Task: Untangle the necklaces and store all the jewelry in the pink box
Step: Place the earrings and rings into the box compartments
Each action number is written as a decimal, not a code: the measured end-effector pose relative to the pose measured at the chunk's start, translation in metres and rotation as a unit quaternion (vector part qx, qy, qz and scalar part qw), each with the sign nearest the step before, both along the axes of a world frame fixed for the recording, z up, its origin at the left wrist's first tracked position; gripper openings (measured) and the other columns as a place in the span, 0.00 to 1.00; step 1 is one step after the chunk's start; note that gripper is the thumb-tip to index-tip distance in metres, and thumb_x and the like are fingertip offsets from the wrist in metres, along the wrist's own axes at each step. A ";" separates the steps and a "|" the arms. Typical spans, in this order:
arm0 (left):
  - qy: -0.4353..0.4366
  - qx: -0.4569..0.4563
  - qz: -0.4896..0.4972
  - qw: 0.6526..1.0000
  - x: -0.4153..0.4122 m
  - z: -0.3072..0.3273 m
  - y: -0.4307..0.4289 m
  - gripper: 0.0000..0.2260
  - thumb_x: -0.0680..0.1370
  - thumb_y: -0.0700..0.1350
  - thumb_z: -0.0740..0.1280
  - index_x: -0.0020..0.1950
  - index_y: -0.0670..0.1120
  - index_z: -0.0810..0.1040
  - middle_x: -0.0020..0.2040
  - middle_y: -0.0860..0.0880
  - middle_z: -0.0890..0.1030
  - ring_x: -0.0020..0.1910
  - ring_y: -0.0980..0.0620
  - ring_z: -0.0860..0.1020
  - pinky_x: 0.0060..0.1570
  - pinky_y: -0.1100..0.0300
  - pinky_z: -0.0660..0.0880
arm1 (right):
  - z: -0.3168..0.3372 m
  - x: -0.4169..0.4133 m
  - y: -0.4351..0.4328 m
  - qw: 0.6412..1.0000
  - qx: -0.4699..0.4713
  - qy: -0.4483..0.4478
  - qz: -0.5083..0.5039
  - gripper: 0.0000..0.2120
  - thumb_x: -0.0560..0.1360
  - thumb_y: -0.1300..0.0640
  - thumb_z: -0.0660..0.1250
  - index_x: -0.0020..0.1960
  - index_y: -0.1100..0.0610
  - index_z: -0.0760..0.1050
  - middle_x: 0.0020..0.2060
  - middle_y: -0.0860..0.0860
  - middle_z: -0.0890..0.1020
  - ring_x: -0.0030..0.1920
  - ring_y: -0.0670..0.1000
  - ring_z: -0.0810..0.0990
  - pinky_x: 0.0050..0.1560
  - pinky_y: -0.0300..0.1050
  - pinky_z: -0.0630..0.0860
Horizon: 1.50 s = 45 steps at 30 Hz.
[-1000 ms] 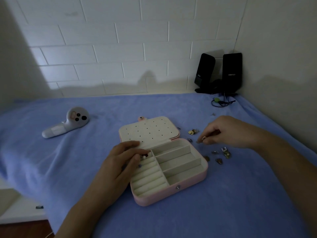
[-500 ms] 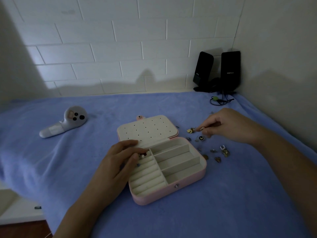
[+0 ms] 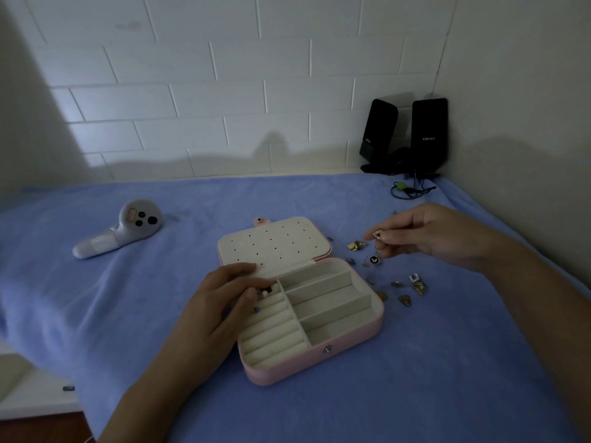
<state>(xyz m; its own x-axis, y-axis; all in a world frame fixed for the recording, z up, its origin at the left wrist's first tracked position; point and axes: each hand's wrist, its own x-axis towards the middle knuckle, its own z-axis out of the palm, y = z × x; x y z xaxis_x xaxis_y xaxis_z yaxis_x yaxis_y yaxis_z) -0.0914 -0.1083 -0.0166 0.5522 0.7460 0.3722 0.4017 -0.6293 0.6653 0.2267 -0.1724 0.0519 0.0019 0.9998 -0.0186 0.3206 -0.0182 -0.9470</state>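
- While the left hand (image 3: 220, 302) pinches a small piece (image 3: 264, 293) into the pink box (image 3: 287, 372), storing is underway.
- Right hand (image 3: 441, 238) pinches a gold charm (image 3: 377, 235), which probably needs a careful carry boxward.

Left grip (image 3: 224, 298) curled, palm down; right grip (image 3: 425, 235) pinching, forearm extended.

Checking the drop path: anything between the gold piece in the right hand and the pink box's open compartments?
Nothing visible blocks it. The gold piece pinched by the right hand has open air to the pink box; the lid lies flat behind. The left hand covers only the ring-roll corner.
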 end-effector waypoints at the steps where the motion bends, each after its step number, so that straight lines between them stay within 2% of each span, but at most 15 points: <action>1: 0.001 0.001 0.000 1.000 0.000 0.000 0.000 0.16 0.76 0.60 0.53 0.53 0.62 0.80 0.62 0.64 0.71 0.62 0.69 0.68 0.52 0.81 0.63 | 0.000 0.000 0.000 1.000 0.003 0.020 -0.003 0.12 0.67 0.59 0.68 0.49 0.60 0.82 0.39 0.53 0.86 0.41 0.50 0.84 0.43 0.35 0.79; 4: -0.002 -0.002 -0.001 1.000 0.001 0.001 -0.001 0.14 0.77 0.53 0.56 0.53 0.59 0.80 0.62 0.62 0.71 0.61 0.69 0.67 0.51 0.81 0.63 | 0.002 0.003 0.000 0.998 0.020 0.064 -0.010 0.10 0.61 0.54 0.74 0.42 0.56 0.85 0.38 0.55 0.85 0.38 0.50 0.84 0.40 0.36 0.79; 7: -0.001 -0.005 -0.002 1.000 0.001 0.001 -0.001 0.14 0.77 0.52 0.56 0.53 0.59 0.80 0.62 0.62 0.71 0.61 0.69 0.67 0.51 0.81 0.64 | 0.004 0.006 0.000 0.995 0.030 0.099 0.010 0.17 0.58 0.50 0.78 0.43 0.58 0.85 0.38 0.55 0.84 0.39 0.50 0.84 0.41 0.37 0.79; 10: -0.001 -0.005 -0.001 1.000 0.000 0.000 0.000 0.14 0.77 0.56 0.56 0.53 0.60 0.80 0.62 0.62 0.71 0.62 0.68 0.68 0.52 0.80 0.64 | 0.004 0.006 0.001 0.992 0.024 0.124 0.001 0.10 0.66 0.55 0.71 0.43 0.61 0.82 0.39 0.55 0.83 0.41 0.50 0.82 0.41 0.39 0.79; 13: 0.003 0.006 0.001 1.000 0.001 -0.001 0.001 0.15 0.76 0.58 0.54 0.53 0.61 0.80 0.62 0.63 0.71 0.62 0.68 0.68 0.52 0.80 0.63 | 0.005 0.001 0.001 0.994 0.021 0.107 -0.019 0.09 0.69 0.60 0.66 0.45 0.64 0.78 0.39 0.55 0.83 0.40 0.50 0.83 0.40 0.38 0.79; 19: 0.004 0.005 0.002 1.000 0.001 -0.002 0.001 0.13 0.77 0.54 0.56 0.52 0.62 0.80 0.61 0.64 0.71 0.62 0.69 0.67 0.52 0.81 0.62 | 0.007 0.001 0.002 0.988 0.068 0.115 -0.082 0.06 0.64 0.63 0.70 0.41 0.61 0.79 0.34 0.53 0.83 0.34 0.47 0.82 0.37 0.35 0.79; 22: 0.000 0.006 -0.003 1.000 0.000 -0.002 0.001 0.15 0.76 0.58 0.54 0.53 0.61 0.80 0.62 0.63 0.71 0.62 0.68 0.67 0.53 0.81 0.62 | 0.007 0.004 0.003 0.983 0.090 0.120 -0.103 0.04 0.64 0.62 0.70 0.38 0.58 0.82 0.35 0.51 0.83 0.35 0.46 0.81 0.40 0.35 0.79; 26: 0.004 0.012 -0.007 1.000 0.000 -0.002 0.002 0.19 0.75 0.61 0.52 0.54 0.61 0.79 0.62 0.63 0.71 0.63 0.68 0.67 0.53 0.81 0.61 | 0.007 0.001 0.002 0.991 0.087 0.065 -0.082 0.08 0.67 0.59 0.69 0.44 0.60 0.79 0.38 0.52 0.83 0.40 0.48 0.82 0.43 0.37 0.79; 30: 0.006 0.017 -0.012 1.000 -0.001 -0.003 0.003 0.18 0.76 0.60 0.52 0.55 0.61 0.78 0.62 0.64 0.71 0.63 0.67 0.67 0.56 0.80 0.61 | 0.014 -0.018 0.003 0.996 0.078 -0.003 -0.031 0.02 0.71 0.63 0.69 0.44 0.61 0.79 0.37 0.55 0.84 0.39 0.51 0.83 0.43 0.39 0.79; 35: -0.006 0.016 -0.012 1.000 0.001 -0.002 0.002 0.17 0.76 0.60 0.53 0.55 0.59 0.78 0.60 0.62 0.73 0.63 0.66 0.68 0.55 0.79 0.62 | 0.036 -0.060 0.016 0.984 0.075 -0.145 0.066 0.03 0.72 0.65 0.70 0.44 0.58 0.80 0.34 0.48 0.84 0.36 0.44 0.81 0.40 0.32 0.75; 39: -0.009 0.020 -0.021 1.000 0.000 -0.002 0.002 0.17 0.76 0.59 0.53 0.53 0.58 0.79 0.60 0.60 0.73 0.62 0.66 0.68 0.53 0.80 0.63 | 0.038 -0.100 0.039 0.934 0.039 -0.315 0.163 0.03 0.74 0.60 0.70 0.47 0.54 0.81 0.42 0.45 0.83 0.43 0.42 0.80 0.47 0.36 0.77; 41: -0.008 0.022 -0.022 0.999 0.000 -0.003 0.003 0.17 0.76 0.58 0.53 0.53 0.57 0.79 0.61 0.60 0.73 0.62 0.66 0.68 0.52 0.80 0.63 | 0.036 -0.117 0.050 0.901 0.024 -0.384 0.200 0.03 0.74 0.57 0.69 0.46 0.52 0.81 0.41 0.42 0.81 0.42 0.38 0.78 0.46 0.33 0.74; 45: 0.000 0.023 -0.022 1.000 -0.001 -0.007 0.007 0.15 0.77 0.58 0.53 0.53 0.59 0.78 0.61 0.60 0.73 0.62 0.66 0.68 0.54 0.78 0.63 | 0.040 -0.140 0.066 0.855 -0.024 -0.450 0.255 0.03 0.73 0.58 0.71 0.46 0.54 0.82 0.35 0.38 0.79 0.36 0.33 0.75 0.42 0.30 0.72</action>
